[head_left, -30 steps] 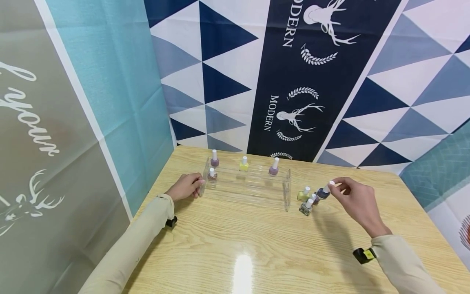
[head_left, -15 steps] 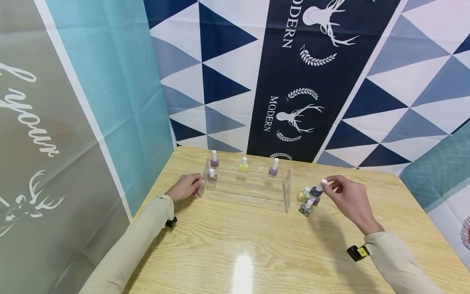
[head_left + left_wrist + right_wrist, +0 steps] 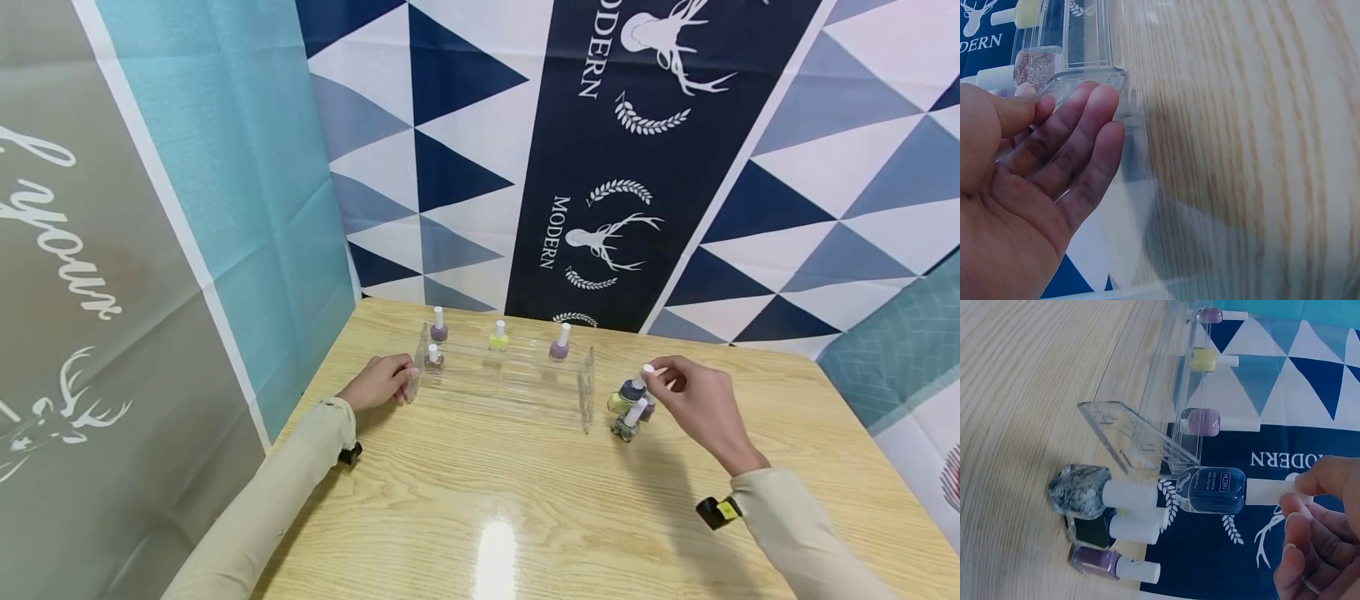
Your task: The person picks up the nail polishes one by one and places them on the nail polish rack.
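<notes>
My right hand pinches the white cap of a dark blue nail polish bottle, which hangs cap-up above other bottles. Close below it in the head view are a glittery bottle, a yellow one and a purple one; the right wrist view also has a dark green bottle. At the left end of a clear tiered rack, my left hand holds the end panel between thumb and fingers. The rack bears two purple bottles, a yellow one and a glittery pinkish one.
All this stands on a wood-grain table. Behind it hangs a patterned cloth with triangles and deer heads. A grey and teal cloth closes off the left side. The rack's right end panel stands near the loose bottles.
My right hand has moved left with the dark blue nail polish bottle, which now overlaps the yellow bottle from the head view. My left hand and the rack stay put.
</notes>
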`<state>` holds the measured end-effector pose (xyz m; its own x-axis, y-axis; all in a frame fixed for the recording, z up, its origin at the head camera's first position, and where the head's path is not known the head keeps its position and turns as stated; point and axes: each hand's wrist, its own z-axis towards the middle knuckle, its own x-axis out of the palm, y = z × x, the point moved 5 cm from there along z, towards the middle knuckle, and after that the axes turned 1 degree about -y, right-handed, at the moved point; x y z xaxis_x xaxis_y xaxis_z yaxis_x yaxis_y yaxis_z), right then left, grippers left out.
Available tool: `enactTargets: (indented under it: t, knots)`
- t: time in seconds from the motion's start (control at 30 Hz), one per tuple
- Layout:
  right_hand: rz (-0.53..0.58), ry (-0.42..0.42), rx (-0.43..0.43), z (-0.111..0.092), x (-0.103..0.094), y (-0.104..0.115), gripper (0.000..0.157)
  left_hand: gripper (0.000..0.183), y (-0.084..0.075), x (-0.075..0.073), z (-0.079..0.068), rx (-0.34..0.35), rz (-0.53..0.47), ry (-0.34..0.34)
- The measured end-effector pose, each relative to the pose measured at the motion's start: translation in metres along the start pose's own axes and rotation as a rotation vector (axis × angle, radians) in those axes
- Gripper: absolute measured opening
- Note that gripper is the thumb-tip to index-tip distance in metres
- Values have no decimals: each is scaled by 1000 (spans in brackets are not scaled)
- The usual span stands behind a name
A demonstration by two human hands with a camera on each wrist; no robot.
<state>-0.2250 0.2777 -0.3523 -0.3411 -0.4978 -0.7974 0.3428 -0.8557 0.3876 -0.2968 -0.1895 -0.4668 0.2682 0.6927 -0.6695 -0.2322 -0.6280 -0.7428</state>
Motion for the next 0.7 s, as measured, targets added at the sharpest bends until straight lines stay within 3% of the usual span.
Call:
enactTargets:
  t: [0.43, 0.7]
  knots:
    - [30, 37, -4, 11, 10, 14, 22, 27, 2, 1, 2, 4, 5, -5]
    - [63, 45, -19, 19, 17, 26, 21, 25, 4, 2, 4, -28, -23, 2]
